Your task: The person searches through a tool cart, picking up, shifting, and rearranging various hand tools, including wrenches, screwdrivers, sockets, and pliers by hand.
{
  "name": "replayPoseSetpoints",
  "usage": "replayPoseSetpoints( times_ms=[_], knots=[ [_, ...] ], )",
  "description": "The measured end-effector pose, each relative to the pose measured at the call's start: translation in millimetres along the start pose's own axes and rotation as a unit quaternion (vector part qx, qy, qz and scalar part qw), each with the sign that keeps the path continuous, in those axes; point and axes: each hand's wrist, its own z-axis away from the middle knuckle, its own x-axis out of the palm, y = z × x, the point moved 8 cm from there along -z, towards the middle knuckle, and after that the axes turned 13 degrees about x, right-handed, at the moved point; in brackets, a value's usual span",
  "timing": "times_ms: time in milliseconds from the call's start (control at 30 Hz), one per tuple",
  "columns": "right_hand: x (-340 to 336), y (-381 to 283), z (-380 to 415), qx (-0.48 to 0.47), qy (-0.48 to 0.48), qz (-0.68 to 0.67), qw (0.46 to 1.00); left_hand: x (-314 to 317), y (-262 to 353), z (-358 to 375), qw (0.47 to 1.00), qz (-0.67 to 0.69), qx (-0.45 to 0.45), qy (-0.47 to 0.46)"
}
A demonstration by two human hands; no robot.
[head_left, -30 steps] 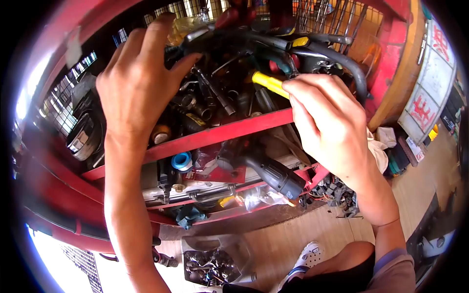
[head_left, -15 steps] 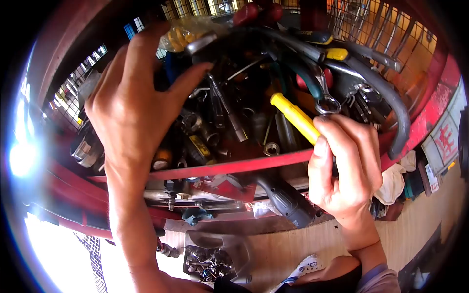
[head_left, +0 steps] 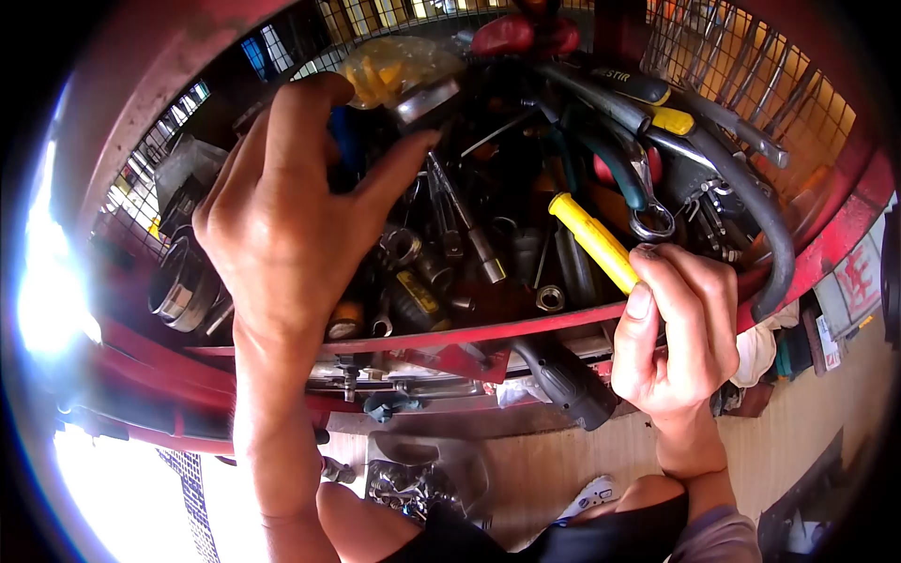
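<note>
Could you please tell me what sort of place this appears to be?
Probably a repair workshop: a red rack crowded with tools, a ring spanner among them, and a container of metal parts on the floor.

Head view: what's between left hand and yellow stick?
In the head view, a long metal bar and some dark tools lie between the left hand and the yellow stick; much there is too shadowed to name.

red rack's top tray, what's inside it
A ring-ended wrench, a metal rod and a clear bag of yellow pieces show. Whatever lies directly behind the left hand is covered, and the bottom can't be made out.
</note>
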Motion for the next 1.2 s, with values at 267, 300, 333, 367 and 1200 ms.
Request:
replayPoseSetpoints(
  times_ms=[267, 300, 333, 367, 1200],
  knots=[
    [-9.0, -10.0, -11.9, -0.008, -0.058, -0.008, 0.998, 0.0, -3.8, -0.9, 1.0, 0.02, -0.007, 0.012],
    [-9.5, -19.7, -16.4, -0.026, -0.072, 0.016, 0.997, 0.4, -3.7, 0.2, 1.0, 0.024, 0.001, 0.019],
    [-6.9, -31.1, -20.5, -0.053, -0.085, 0.014, 0.995, 1.9, -4.2, 1.5, 0.999, 0.027, 0.01, 0.026],
    [-4.0, -41.5, -24.8, -0.08, -0.097, 0.012, 0.992, 2.0, -4.7, 1.9, 0.999, 0.029, 0.018, 0.032],
    [95.0, -127.4, -18.0, 0.061, -0.217, -0.017, 0.974, 5.3, -11.8, -20.9, 0.987, 0.074, 0.143, -0.017]
  ],
)
